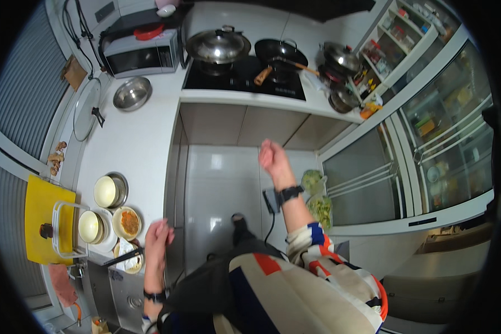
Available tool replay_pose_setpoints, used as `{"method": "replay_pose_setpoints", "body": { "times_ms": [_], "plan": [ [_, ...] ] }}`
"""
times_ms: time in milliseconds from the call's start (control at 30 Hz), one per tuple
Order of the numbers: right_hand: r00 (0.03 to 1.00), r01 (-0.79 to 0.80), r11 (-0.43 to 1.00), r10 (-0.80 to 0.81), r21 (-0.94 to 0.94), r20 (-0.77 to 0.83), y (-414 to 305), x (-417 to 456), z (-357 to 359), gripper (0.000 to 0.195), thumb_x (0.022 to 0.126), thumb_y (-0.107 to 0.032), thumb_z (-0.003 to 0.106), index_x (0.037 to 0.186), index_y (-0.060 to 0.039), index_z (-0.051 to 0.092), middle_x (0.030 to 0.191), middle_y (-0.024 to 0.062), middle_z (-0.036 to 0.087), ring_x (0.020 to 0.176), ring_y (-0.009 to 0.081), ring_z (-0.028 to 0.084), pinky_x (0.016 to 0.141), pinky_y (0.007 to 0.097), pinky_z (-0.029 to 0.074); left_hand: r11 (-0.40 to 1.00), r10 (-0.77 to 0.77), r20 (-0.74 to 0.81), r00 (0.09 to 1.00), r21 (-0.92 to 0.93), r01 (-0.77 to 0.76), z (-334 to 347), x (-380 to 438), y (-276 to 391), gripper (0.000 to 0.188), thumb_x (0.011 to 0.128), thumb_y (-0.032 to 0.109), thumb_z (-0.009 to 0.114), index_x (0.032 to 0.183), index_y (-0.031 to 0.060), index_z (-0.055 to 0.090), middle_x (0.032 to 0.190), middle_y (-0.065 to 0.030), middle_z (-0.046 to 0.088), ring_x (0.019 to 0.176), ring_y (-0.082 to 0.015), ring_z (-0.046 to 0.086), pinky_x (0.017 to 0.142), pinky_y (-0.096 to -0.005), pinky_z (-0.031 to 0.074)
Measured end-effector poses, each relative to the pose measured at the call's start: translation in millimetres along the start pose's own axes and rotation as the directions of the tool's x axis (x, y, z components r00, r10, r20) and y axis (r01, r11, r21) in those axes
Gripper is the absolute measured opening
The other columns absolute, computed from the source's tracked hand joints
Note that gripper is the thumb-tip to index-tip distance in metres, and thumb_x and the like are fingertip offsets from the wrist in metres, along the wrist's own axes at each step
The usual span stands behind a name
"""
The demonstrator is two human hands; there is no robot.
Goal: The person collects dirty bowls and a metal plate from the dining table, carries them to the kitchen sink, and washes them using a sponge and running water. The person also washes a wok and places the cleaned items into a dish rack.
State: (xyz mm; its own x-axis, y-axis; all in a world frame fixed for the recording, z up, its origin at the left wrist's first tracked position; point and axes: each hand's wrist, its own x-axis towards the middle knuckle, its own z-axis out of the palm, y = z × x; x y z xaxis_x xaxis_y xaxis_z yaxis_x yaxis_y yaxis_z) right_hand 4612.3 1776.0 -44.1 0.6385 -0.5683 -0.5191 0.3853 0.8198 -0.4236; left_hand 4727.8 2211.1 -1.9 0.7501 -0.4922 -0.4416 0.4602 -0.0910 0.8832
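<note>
My left hand is over the counter's front edge, fingers loosely bent, with nothing visible in it. Closest to it are a bowl of orange-brown food and a bowl holding crumpled white material. A black utensil lies across that second bowl, its end close to my left wrist. Out over the floor, my right hand is blurred, its fingers curled in and no object showing. Stacked cream bowls stand on a white plate; another cream bowl sits in a metal dish.
A lidded wok and a black wok occupy the cooktop. On the left counter are a steel bowl and a glass lid. Bags of greens lie on the floor beside the sliding door. A sink is lower left.
</note>
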Motion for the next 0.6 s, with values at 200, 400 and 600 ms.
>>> {"method": "replay_pose_setpoints", "body": {
  "times_ms": [200,400,600],
  "plan": [
    [0.977,-0.047,0.939,-0.027,0.340,0.210,-73,-2,92,0.034,0.102,-0.027,0.033,0.106,0.0004,0.054,0.087,0.0103,0.061,0.068,0.0183,0.052,0.061,0.0295,0.042,0.893,0.365,0.412,0.835,0.098,-0.439,194,78,58,0.035,0.103,0.032,0.038,0.084,0.0070,0.054,0.075,-0.0008,0.053,0.073,-0.0100,0.049,0.071,-0.0251,0.041],
    [0.903,0.398,0.895,-0.421,0.201,0.082,-153,32,125,0.037,0.101,-0.036,0.035,0.107,-0.0040,0.052,0.090,0.0075,0.058,0.068,0.0168,0.048,0.061,0.0304,0.041,0.902,0.429,0.442,0.788,-0.172,-0.395,387,121,63,0.061,0.096,0.062,0.019,0.117,0.0086,0.039,0.100,-0.0079,0.058,0.092,-0.0153,0.057,0.084,-0.0296,0.046],
    [0.713,0.699,0.714,-0.700,0.036,0.043,-208,43,127,0.034,0.101,-0.034,0.037,0.110,-0.0051,0.051,0.085,0.0071,0.058,0.061,0.0121,0.046,0.055,0.0262,0.039,0.848,0.520,0.462,0.718,-0.182,-0.497,469,140,74,0.067,0.094,0.066,0.013,0.115,0.0081,0.040,0.093,-0.0060,0.056,0.083,-0.0135,0.053,0.078,-0.0271,0.043]
  ]
}}
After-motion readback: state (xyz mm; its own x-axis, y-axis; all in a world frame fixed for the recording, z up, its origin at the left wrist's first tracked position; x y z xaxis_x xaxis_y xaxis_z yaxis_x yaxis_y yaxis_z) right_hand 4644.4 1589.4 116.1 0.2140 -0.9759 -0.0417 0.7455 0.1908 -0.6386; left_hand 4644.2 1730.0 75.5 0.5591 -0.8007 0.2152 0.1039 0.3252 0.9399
